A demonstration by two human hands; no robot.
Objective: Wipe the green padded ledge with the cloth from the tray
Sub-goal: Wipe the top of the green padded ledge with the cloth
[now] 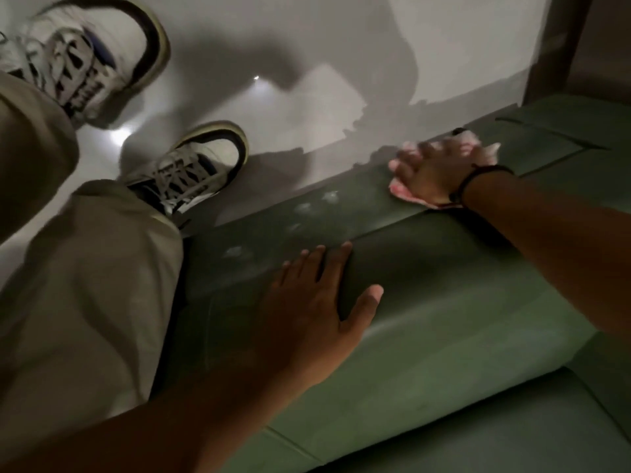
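Observation:
The green padded ledge [426, 295] runs diagonally from lower left to upper right. My right hand [433, 172], with a dark band on its wrist, presses a pink and white cloth [408, 196] flat on the ledge's outer strip near the floor edge. The cloth shows around my fingers and under my palm. My left hand [317, 302] lies flat on the ledge nearer to me, fingers spread, holding nothing. Pale smudges [307, 213] mark the strip between the two hands. No tray is in view.
A pale glossy floor [307, 63] lies beyond the ledge, with shadows and light glints. My legs in beige trousers [85, 302] and white laced sneakers [191, 169] stand at the left, close against the ledge's end. A dark upright panel [560, 46] rises at the top right.

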